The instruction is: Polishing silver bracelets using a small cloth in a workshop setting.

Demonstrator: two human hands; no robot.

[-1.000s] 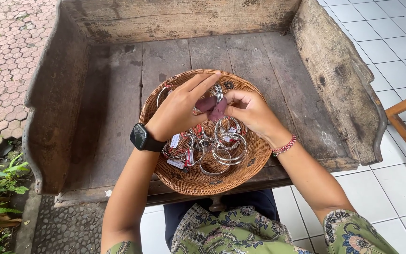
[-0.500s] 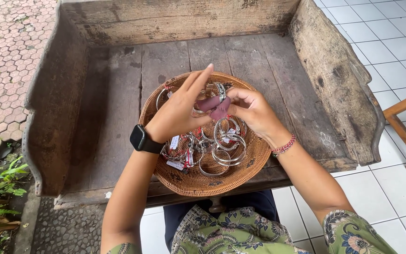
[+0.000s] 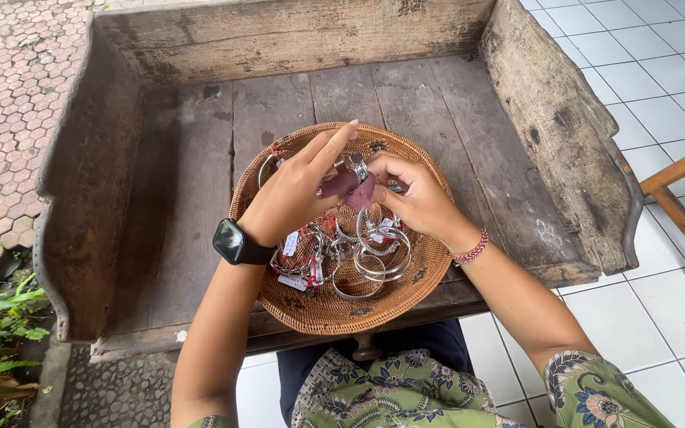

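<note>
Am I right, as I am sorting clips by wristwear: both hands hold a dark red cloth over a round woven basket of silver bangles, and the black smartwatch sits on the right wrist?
Not quite. The head view shows the black smartwatch on the left wrist; the right wrist wears a red beaded bracelet. Both hands, left hand and right hand, do hold the dark red cloth over the round woven basket of silver bangles.

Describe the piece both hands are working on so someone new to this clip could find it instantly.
Start at the weathered wooden trough-like bench, then the round woven rattan tray on its planks. Above the tray's far half, the left hand and right hand pinch a small dusky-pink cloth around a silver ring. It alone is lifted; the silver bangles lie loose.
</note>
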